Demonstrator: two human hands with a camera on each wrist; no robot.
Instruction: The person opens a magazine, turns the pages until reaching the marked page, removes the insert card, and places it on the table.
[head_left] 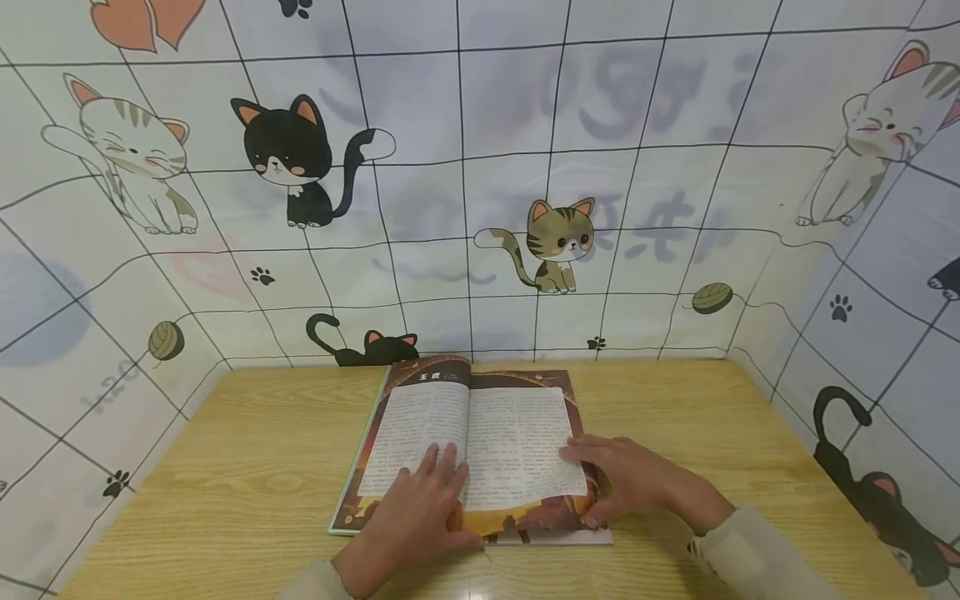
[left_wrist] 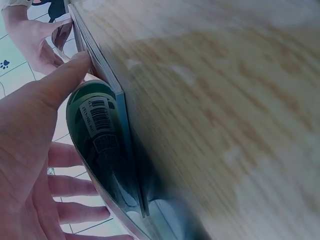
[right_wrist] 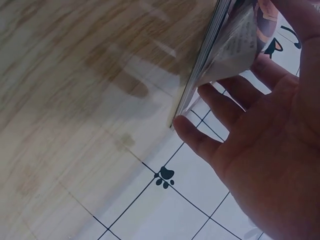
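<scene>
A softcover book [head_left: 517, 450] lies open on the table, its text pages framed by brown illustrated borders. Over the lower left page rests my left hand [head_left: 423, 508], fingers spread and straight, thumb near the bottom edge by the fold. My right hand [head_left: 637, 479] is at the right edge of the book, thumb low and fingers higher up. In the right wrist view a page [right_wrist: 235, 55] bends up between that hand's thumb and fingers. The left wrist view shows the green cover [left_wrist: 107, 155] with a barcode [left_wrist: 97, 115], bowing away from the table under the left hand.
The wood-grain table [head_left: 255, 450] is enclosed at the back and both sides by white grid-patterned cloth [head_left: 420, 200] with cartoon cats. The book's top edge lies close to the back cloth.
</scene>
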